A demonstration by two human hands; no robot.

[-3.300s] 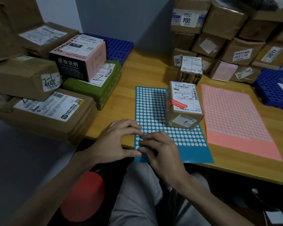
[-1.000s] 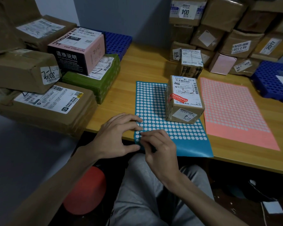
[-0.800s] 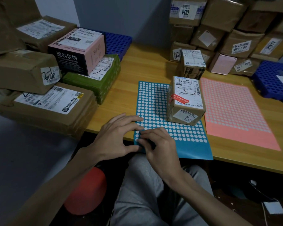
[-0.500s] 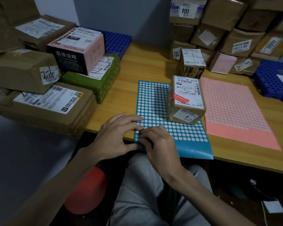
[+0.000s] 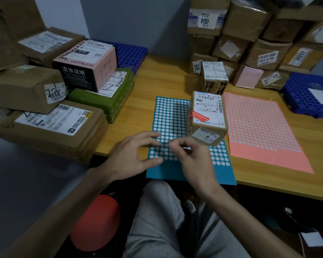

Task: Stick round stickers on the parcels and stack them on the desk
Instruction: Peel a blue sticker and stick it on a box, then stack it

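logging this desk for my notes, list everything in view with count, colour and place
blue sticker sheet: one, blue with white dots, desk front centre
pink sticker sheet: one, pink, right of the blue one
small parcel: one, brown, standing on the blue sheet
left parcel stack: several, brown, green, pink and black, left
back parcel pile: many, mostly brown, right rear
blue trays: two, left rear and right
desk: one, wood
left hand: on the blue sheet
right hand: fingertips pinched above the sheet
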